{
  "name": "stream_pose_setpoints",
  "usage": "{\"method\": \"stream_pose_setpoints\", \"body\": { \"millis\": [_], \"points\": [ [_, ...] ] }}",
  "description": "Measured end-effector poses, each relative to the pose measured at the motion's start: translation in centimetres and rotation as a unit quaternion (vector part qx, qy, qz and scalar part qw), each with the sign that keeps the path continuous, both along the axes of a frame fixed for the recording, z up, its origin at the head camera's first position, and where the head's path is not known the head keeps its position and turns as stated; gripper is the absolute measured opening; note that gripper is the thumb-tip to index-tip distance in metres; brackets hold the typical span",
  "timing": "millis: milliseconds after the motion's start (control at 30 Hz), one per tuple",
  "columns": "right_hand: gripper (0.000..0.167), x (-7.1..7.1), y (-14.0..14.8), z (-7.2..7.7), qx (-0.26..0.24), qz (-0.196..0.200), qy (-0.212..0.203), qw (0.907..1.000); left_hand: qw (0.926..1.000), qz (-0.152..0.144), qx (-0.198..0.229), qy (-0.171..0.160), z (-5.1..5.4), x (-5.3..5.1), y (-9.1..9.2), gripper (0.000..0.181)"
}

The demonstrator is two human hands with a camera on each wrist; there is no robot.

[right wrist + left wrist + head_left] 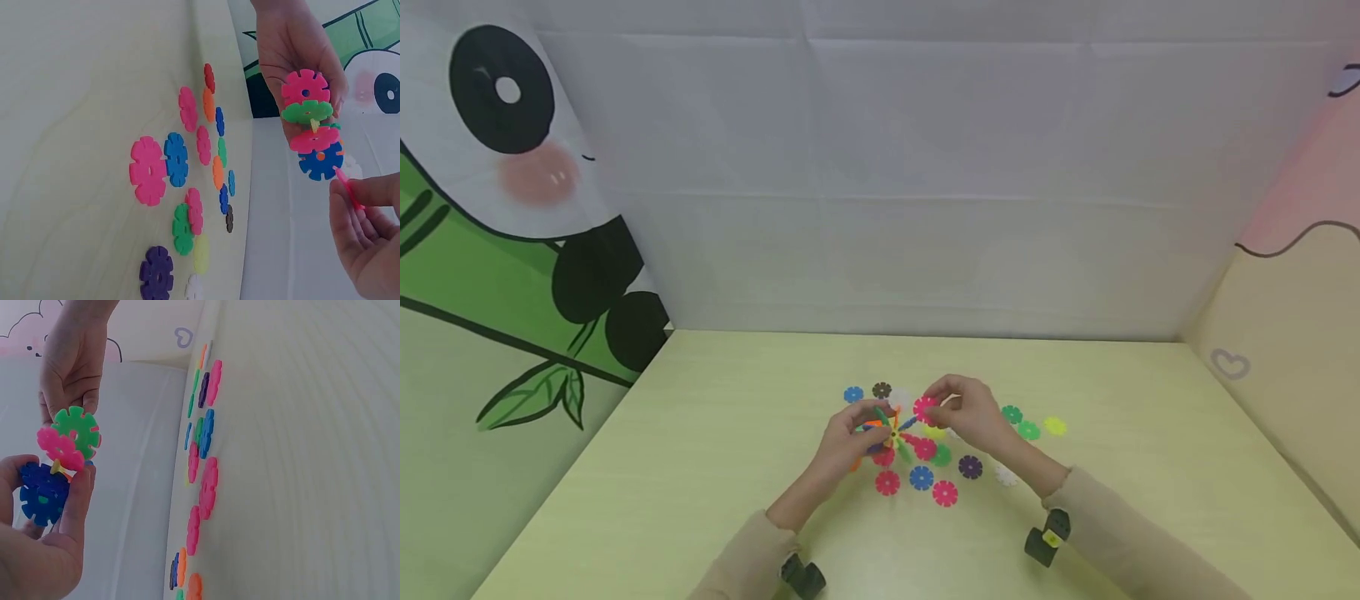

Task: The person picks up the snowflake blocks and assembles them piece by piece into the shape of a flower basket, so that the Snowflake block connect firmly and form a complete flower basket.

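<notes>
Beige sleeves (1150,533), each with a dark wrist camera (1047,540), reach across the pale tabletop (700,417). The left hand (850,435) has its fingers clamped on a cluster (895,433) of joined discs, held above the surface. The right hand (973,412) pinches a pink disc (925,408) between thumb and fingers, its edge at the cluster's blue disc (320,164); whether they touch cannot be told. Loose discs (887,482) lie around below, a yellow disc (1055,426) farthest right.
</notes>
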State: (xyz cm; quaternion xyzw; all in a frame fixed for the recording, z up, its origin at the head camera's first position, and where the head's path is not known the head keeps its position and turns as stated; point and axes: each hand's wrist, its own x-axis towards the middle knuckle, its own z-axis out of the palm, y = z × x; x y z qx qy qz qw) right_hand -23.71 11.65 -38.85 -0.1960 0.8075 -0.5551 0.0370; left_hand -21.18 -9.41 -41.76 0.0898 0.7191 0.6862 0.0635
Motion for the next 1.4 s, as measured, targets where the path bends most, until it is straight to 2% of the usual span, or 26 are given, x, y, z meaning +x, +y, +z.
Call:
{"method": "stream_pose_setpoints", "body": {
  "millis": [133,367,633,767,833,933,1067,1167,1267,1400],
  "points": [
    [0.015,0.5,-0.4,-0.2,0.014,-0.011,0.033,0.9993,0.9996,0.009,0.01,0.024,0.0,0.2,0.1,0.033],
    [0.012,1.2,-1.3,-0.5,-0.022,-0.051,0.058,0.9967,0.9958,0.035,-0.003,0.085,-0.3,0.3,0.2,0.035],
    [0.014,2.2,-2.2,-1.0,-0.044,-0.088,0.084,0.9916,0.996,0.04,-0.001,0.08,-0.2,0.4,0.1,0.03],
    [0.015,2.2,-2.2,-0.8,-0.06,-0.091,0.097,0.9893,0.9951,0.019,-0.003,0.097,0.1,0.4,0.1,0.033],
    [0.016,1.9,-1.9,-0.9,-0.067,-0.082,0.094,0.9899,0.9955,0.003,-0.003,0.094,0.2,0.4,0.0,0.036],
    [0.017,1.3,-1.3,-1.2,-0.073,-0.051,0.081,0.9927,0.9971,-0.023,-0.005,0.073,0.4,0.4,-0.2,0.045],
    [0.018,0.7,-0.8,-1.6,-0.058,0.0,0.059,0.9965,0.9959,-0.066,-0.038,0.049,0.4,0.4,-0.4,0.057],
    [0.02,0.4,-0.6,-1.5,-0.033,0.034,0.05,0.9976,0.9925,-0.092,-0.063,0.049,0.1,0.4,-0.5,0.056],
    [0.021,-0.4,0.0,-1.4,-0.022,0.052,0.04,0.9976,0.9935,-0.091,-0.055,0.04,-0.5,0.4,-0.9,0.052],
    [0.021,-2.0,2.2,-2.0,0.002,0.039,0.039,0.9985,0.9962,-0.066,-0.051,0.024,-0.9,0.4,-1.7,0.054]
  ]
}}
